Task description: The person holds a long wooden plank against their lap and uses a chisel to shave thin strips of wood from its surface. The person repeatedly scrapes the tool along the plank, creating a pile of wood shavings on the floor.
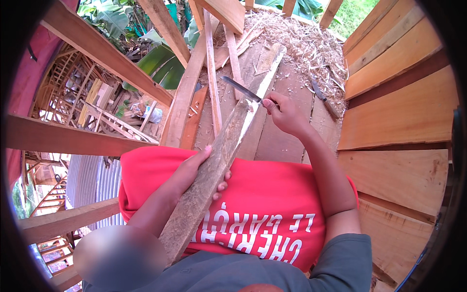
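A long, rough wooden plank (206, 177) runs from my body across my lap and away toward the shavings. Its far right edge is freshly cut and pale. My left hand (195, 166) is closed around the near half of the plank, thumb on top and fingertips showing on the right side. My right hand (284, 113) is closed on a knife (243, 89); the handle is mostly hidden in the fist. The dark blade points up and left, lying across the plank beside a small curl of cut wood (250, 105).
Red cloth (272, 190) covers my lap. A second knife (325, 99) with a brown handle lies on the board floor (284, 134) at right. Beyond it are heaped wood shavings (296, 39). Slats (396, 124) form a wall at right; wooden beams (112, 56) cross the left.
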`<state>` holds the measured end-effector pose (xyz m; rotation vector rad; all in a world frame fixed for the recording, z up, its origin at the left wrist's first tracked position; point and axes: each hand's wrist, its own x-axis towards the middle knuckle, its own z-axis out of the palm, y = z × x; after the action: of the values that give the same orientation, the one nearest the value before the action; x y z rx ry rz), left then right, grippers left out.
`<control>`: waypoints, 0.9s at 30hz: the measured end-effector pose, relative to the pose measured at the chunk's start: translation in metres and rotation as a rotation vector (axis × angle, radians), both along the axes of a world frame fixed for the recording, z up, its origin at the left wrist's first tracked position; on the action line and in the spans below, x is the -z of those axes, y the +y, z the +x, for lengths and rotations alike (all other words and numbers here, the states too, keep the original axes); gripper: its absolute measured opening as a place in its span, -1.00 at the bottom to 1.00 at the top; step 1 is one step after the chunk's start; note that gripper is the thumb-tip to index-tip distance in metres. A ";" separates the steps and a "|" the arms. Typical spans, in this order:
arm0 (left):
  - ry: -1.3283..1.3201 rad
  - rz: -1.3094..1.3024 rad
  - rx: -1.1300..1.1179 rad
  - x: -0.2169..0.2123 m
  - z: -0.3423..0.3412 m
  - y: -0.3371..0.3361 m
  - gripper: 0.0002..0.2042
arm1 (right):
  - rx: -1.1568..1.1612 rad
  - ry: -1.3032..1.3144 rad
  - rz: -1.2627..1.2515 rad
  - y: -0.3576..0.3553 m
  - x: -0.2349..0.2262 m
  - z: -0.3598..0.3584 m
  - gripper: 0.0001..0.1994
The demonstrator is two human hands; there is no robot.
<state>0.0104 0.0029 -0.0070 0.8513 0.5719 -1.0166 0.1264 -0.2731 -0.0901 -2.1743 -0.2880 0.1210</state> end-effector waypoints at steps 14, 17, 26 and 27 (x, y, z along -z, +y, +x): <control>-0.047 0.047 0.025 -0.001 -0.003 -0.003 -0.50 | -0.003 0.068 -0.400 0.022 -0.033 -0.022 -0.37; -0.051 0.074 0.045 0.000 -0.004 -0.004 -0.50 | 0.031 0.249 -0.322 0.021 -0.026 -0.017 -0.32; -0.034 0.060 0.033 0.003 -0.004 -0.002 -0.53 | 0.075 0.902 0.136 0.023 -0.040 -0.013 -0.38; -0.034 0.062 0.034 0.003 -0.004 -0.002 -0.53 | 0.068 1.000 0.227 0.020 -0.040 -0.011 -0.39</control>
<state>0.0064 0.0010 -0.0098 0.9340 0.5635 -1.0177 0.1151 -0.2526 -0.0502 -1.6539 0.3297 1.0347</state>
